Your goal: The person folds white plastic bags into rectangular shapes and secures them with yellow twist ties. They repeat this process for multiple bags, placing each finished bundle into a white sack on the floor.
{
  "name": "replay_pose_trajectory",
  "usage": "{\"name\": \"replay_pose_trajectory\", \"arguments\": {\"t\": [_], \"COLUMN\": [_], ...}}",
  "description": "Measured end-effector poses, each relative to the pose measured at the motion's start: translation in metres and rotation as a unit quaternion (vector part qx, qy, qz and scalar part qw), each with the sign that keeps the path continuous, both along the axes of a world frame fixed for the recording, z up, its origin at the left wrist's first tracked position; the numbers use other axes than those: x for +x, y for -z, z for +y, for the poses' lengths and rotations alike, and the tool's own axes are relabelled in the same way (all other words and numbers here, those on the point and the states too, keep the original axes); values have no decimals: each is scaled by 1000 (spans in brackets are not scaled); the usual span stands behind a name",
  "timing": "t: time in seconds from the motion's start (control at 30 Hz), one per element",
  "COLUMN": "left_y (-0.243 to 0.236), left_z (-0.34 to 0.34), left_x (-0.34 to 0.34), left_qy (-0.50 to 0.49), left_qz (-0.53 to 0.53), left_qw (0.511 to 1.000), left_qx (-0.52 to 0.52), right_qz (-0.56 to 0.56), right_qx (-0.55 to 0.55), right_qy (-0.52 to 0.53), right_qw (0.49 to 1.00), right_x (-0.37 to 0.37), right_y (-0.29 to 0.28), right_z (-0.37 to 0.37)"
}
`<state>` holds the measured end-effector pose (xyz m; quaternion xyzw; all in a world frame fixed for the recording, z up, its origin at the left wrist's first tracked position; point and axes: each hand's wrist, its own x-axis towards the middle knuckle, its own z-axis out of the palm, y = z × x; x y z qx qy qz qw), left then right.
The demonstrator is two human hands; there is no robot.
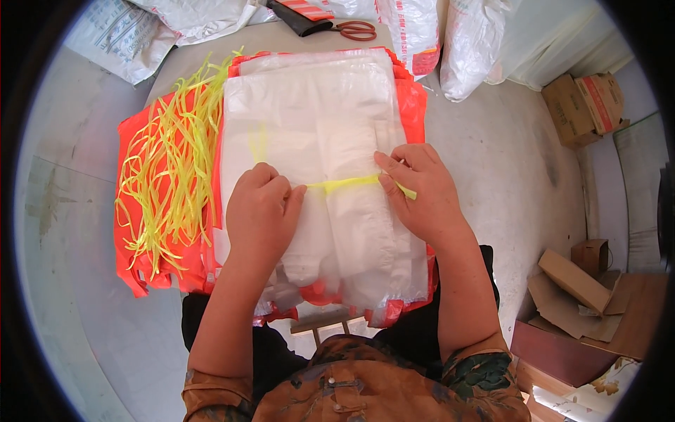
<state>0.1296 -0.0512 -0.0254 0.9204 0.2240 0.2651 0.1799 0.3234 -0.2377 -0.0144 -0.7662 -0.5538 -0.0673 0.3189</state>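
Note:
A yellow plastic strip (pixel 351 182) lies across a folded bundle of clear plastic bags (pixel 360 232). Its left end runs into the pinch of my left hand (pixel 260 211), whose fingers are curled in. My right hand (pixel 427 197) grips the strip near its other end, and a short yellow tail sticks out beneath the thumb and fingers. Under the bundle is a wide stack of clear plastic bags (pixel 295 105) on red plastic sheeting (pixel 413 112). A loose heap of yellow strips (pixel 169 162) rests on red plastic (pixel 130 211) to the left.
Scissors (pixel 355 30) with reddish-brown handles lie at the table's far edge by a black and red-striped item (pixel 302 17). White sacks (pixel 471 42) stand beyond. Cardboard boxes (pixel 583 109) are on the floor at far right, with opened cardboard (pixel 573 295) at lower right.

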Motion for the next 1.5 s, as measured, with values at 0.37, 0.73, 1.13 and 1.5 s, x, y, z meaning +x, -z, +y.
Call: {"name": "replay_pose_trajectory", "arguments": {"t": [0.37, 0.73, 1.13, 1.5], "left_y": [-7, 11, 3, -6], "left_z": [-10, -12, -20, -21], "left_x": [-1, 8, 2, 5], "left_qy": [-30, 57, 21, 125], "left_qz": [-1, -25, 34, 73], "left_qw": [991, 994, 999, 989], "left_qx": [128, 88, 25, 5], "right_qz": [-23, -15, 66, 199], "right_qx": [33, 28, -8, -37], "right_qy": [20, 4, 40, 98], "right_qw": [999, 1000, 997, 974], "right_x": [-7, -8, -8, -12], "right_y": [-5, -5, -6, -8], "right_z": [4, 6, 4, 7]}}
